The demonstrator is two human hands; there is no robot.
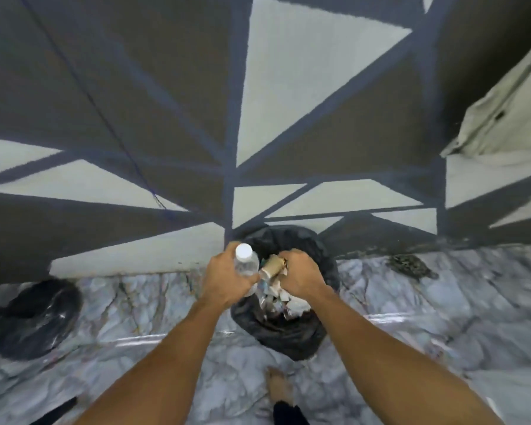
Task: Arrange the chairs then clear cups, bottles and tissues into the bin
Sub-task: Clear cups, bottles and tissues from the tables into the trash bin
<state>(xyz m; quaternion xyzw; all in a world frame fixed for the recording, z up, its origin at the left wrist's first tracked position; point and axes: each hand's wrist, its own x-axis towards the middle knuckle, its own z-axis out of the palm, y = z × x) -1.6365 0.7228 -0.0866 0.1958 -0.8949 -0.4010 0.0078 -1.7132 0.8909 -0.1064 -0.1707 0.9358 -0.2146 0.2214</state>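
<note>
A bin lined with a black bag [292,335] stands on the marble floor against the patterned wall, with bottles, cups and white tissues inside. My left hand [224,277] is over its left rim, closed around a clear plastic bottle [246,260] with a white cap, held upright. My right hand [301,274] is over the bin's mouth, gripping a brown paper cup [272,266] tipped on its side, with some crumpled white tissue under the fingers.
A second black bag [34,320] lies on the floor at the left. A dark patch of debris [411,265] sits by the wall at the right. A pale cloth-covered piece [503,118] stands at the upper right. My bare foot [278,384] is just before the bin.
</note>
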